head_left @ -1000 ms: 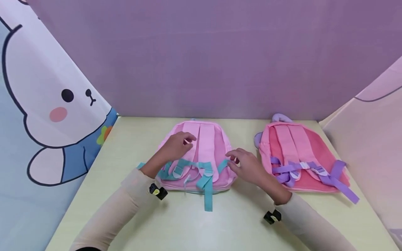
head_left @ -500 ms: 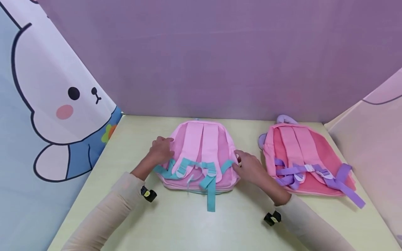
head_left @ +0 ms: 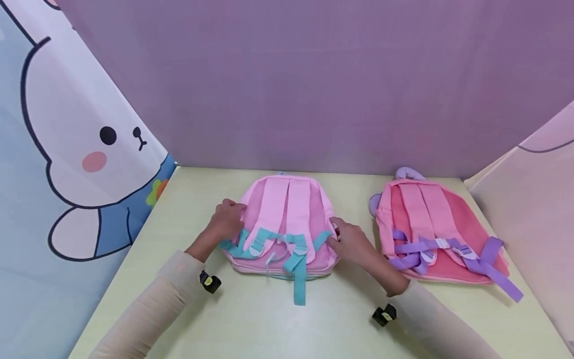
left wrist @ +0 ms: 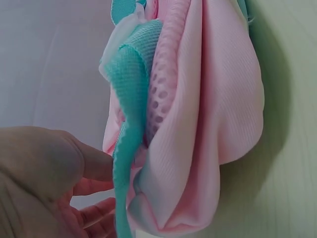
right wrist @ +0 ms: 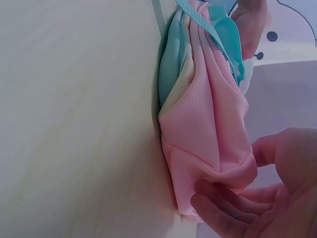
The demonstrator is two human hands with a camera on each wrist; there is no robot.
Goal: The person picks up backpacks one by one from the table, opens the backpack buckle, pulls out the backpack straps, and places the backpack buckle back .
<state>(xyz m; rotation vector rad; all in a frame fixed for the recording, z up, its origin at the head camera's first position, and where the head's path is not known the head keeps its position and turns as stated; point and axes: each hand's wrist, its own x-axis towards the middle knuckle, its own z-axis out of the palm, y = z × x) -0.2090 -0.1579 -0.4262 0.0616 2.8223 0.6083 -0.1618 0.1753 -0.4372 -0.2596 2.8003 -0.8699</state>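
A light pink backpack with turquoise webbing straps lies on the table with its shoulder straps facing up. At its left edge is my left hand, fingers gripping the side. The left wrist view shows this left hand with thumb and fingers beside a hanging turquoise strap, fingertips partly hidden behind it. My right hand holds the opposite side. In the right wrist view, the right hand has its thumb on top and fingers under a fold of the pink side panel.
To the right lies a second backpack, coral pink with purple straps and a lilac loop handle. The pale table meets a purple backdrop behind. A rabbit-print cloth hangs at left.
My left hand has moved from above the backpack's middle out to its left edge and taken hold there. My right hand has closed in on the right edge. The backpack has barely shifted.
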